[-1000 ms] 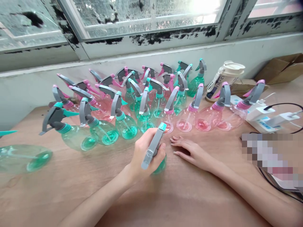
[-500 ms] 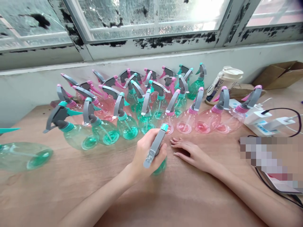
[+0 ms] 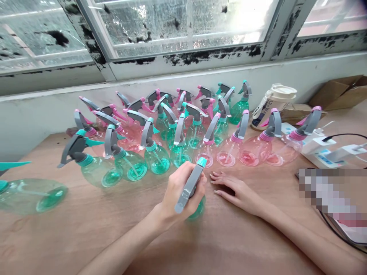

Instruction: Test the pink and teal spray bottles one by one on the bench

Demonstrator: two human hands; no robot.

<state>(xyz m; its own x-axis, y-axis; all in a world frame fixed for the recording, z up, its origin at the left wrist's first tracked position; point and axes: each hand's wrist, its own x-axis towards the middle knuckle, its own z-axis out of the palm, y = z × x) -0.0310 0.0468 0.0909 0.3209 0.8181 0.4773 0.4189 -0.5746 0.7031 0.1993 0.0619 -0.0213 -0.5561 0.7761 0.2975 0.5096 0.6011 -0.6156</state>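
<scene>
A: Quick, any text showing?

B: Yeah, the white-lidded cup, back right. Its body is carrying dark capitals; I'm making out a "G" and a "WA", the rest is blurring.

A: And the strap on it?

B: Small dark letters are running along its lower end. I'm reading roughly "COFF", not swearing to more.

A: Power strip?

B: Blue markings are showing on it, but they're coming out too small for reading.

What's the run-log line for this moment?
left hand: holding green spray bottle | right hand: on table, holding nothing | beyond hands: more spray bottles, green and pink
</scene>
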